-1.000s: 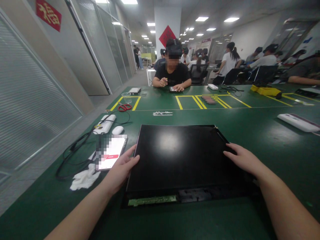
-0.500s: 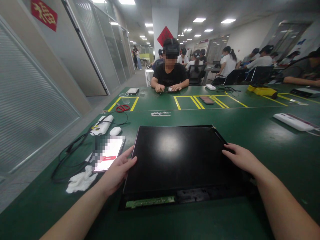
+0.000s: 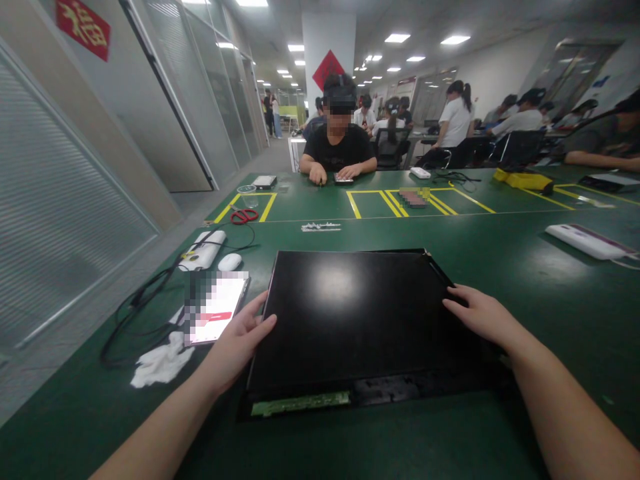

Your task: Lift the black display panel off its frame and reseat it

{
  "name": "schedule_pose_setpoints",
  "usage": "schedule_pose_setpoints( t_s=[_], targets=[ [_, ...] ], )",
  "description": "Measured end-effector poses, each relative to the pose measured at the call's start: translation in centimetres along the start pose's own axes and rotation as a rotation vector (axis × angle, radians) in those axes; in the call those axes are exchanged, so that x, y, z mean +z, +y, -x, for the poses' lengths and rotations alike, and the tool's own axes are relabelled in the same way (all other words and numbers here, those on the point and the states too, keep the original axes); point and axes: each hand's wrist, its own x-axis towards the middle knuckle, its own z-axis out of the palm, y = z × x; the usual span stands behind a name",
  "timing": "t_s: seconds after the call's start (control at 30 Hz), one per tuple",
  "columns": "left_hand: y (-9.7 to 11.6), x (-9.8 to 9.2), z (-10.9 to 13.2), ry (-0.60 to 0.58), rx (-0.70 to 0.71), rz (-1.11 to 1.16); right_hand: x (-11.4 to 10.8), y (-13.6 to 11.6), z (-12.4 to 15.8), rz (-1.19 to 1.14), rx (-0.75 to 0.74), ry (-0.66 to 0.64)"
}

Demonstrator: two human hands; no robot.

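A black LCD screen panel (image 3: 345, 313) lies flat in front of me, with a dark frame (image 3: 425, 393) showing beneath it at the near and right sides. Along its near edge runs a green circuit board strip (image 3: 300, 404). My left hand (image 3: 240, 343) grips the panel's left edge, thumb on top and fingers at the side. At the right edge, my right hand (image 3: 483, 317) is closed on the panel too, its thumb and index finger on the rim and its other fingers hidden below.
Left of the panel lie a phone (image 3: 217, 310), crumpled tissue (image 3: 163, 360), a white mouse (image 3: 230, 262), a white power strip (image 3: 204, 250) and black cables. Beyond are red scissors (image 3: 244, 217) and thin white strips (image 3: 320, 227). Another white power strip (image 3: 583, 241) sits right. A person (image 3: 340, 143) works opposite.
My left thumb has slid slightly inward over the panel's edge. The panel and my right hand look almost the same. The hand of the person opposite has shifted a little.
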Motion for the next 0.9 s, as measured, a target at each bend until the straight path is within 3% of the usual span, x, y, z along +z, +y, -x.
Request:
schedule_pose_setpoints(
  t_s=[0.37, 0.53, 0.7, 0.9],
  targets=[
    [0.4, -0.2, -0.4, 0.132, 0.171, -0.178, 0.2, -0.4, 0.2, 0.062, -0.037, -0.034],
    [-0.7, -1.7, -1.1, 0.239, 0.268, -0.467, 0.3, -0.4, 0.1, 0.105, -0.043, -0.037],
    [-1.3, -2.4, -1.7, 0.244, 0.28, -0.785, 0.5, 0.1, 0.0, 0.114, -0.057, -0.024],
    [-1.4, -2.3, -1.8, 0.229, 0.283, -0.97, 0.7, 0.5, -0.2, 0.125, -0.082, -0.01]
  ],
)
